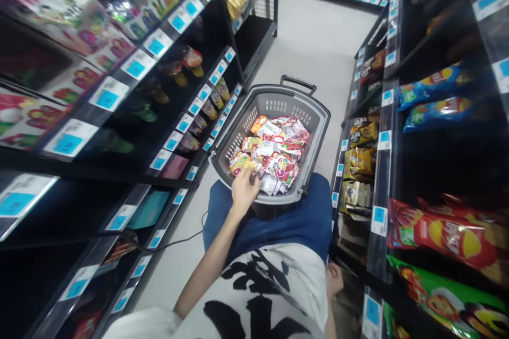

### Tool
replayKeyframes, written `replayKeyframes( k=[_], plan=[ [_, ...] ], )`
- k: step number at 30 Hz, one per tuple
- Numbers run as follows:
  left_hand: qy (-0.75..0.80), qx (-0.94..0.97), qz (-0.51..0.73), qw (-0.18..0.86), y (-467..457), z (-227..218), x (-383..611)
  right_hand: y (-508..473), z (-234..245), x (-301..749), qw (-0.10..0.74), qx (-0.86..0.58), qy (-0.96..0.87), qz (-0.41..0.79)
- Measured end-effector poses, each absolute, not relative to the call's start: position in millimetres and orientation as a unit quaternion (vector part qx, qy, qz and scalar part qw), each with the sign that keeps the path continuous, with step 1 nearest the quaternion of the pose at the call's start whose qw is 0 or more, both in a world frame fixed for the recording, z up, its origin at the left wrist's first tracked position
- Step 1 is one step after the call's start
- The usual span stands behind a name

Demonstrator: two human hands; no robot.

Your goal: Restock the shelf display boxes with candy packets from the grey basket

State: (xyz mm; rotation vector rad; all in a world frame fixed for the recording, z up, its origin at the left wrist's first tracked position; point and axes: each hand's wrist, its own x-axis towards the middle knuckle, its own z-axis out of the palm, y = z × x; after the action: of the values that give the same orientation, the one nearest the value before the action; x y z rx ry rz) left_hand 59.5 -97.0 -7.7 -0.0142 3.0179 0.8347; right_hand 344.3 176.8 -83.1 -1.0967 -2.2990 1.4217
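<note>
A grey shopping basket [323,122] stands in front of my knees, its black handle at the far end. Inside lie several small candy bags [281,167] in white, red, pink and orange. My left hand [244,189] reaches over the near left rim, fingers closed on the edge of a yellow and white candy bag [237,160] on top of the heap. Low beside my right hip, my right hand [334,279] hangs near the right shelves. Its fingers are loosely curled, and nothing shows in them.
Black shelves with blue-and-white price tags [106,96] run along the left, holding bagged sweets [66,8]. Red chip bags [453,235], blue bags [437,111] and a green bag [445,296] lie on the right shelves. Pale floor [318,37] leads to another shelf. A dark cable [178,242] hangs at left.
</note>
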Motion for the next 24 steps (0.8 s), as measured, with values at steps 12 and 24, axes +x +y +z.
replayKeyframes(
  k=[12, 24],
  plan=[
    [0.935, 0.069, 0.343, -0.057, -101, -23, 61, 175, -59, 283, 0.164, -0.279, -0.779, 0.537],
    [0.859, 0.236, 0.450, -0.066, -113, -22, 62, 78, 10, 80, -0.060, -0.110, -0.695, 0.708]
  ],
)
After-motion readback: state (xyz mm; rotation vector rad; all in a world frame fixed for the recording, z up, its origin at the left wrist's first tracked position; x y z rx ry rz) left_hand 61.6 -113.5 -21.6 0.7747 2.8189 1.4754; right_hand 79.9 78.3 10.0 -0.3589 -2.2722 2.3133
